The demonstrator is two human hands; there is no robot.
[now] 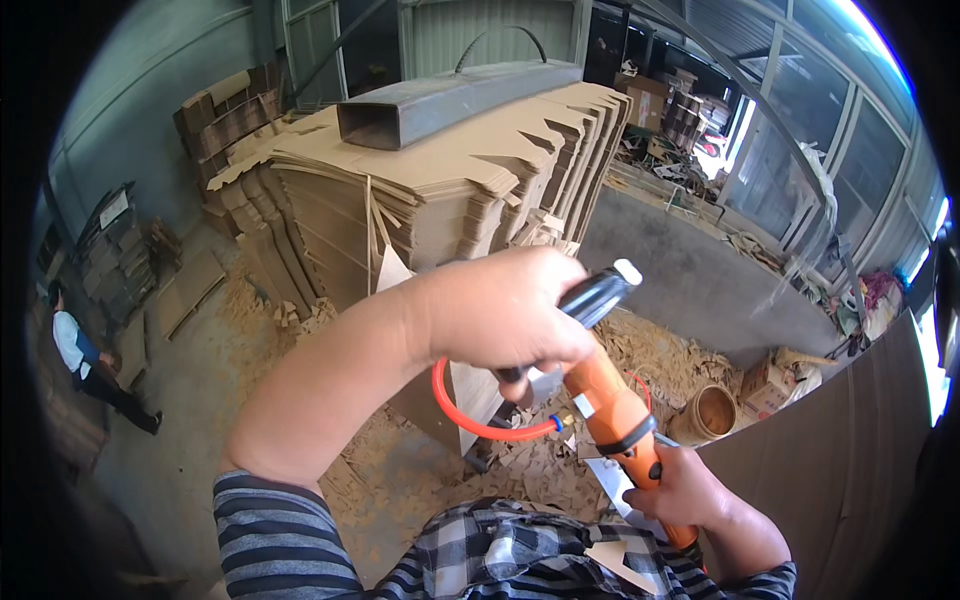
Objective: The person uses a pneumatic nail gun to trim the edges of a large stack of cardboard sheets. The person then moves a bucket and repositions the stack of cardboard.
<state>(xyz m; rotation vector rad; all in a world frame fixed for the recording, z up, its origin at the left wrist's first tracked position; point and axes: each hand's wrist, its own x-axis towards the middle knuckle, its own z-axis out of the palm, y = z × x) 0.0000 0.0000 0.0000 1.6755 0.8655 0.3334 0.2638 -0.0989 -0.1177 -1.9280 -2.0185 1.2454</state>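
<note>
In front of my body I hold an orange power tool [605, 395] with both hands. My left hand [515, 305] is closed round its black side handle [600, 296], the arm reaching across from the left. Lower down, my right hand [690, 488] wraps the orange body near its rear end. A red hose [478, 430] loops beside the tool, with a brass fitting at its end. Beyond my left hand stands a tall stack of brown die-cut cardboard sheets [400, 170], with jagged notches along its right edge. The tool's working end is hidden.
A grey square metal tube [460, 100] lies on the stack. Cardboard scraps [540, 470] litter the floor. To the right are a bucket [705, 413], a carton [768, 385], a low concrete wall [690, 285] and a large brown sheet [830, 470]. Another person [75, 345] stands far left.
</note>
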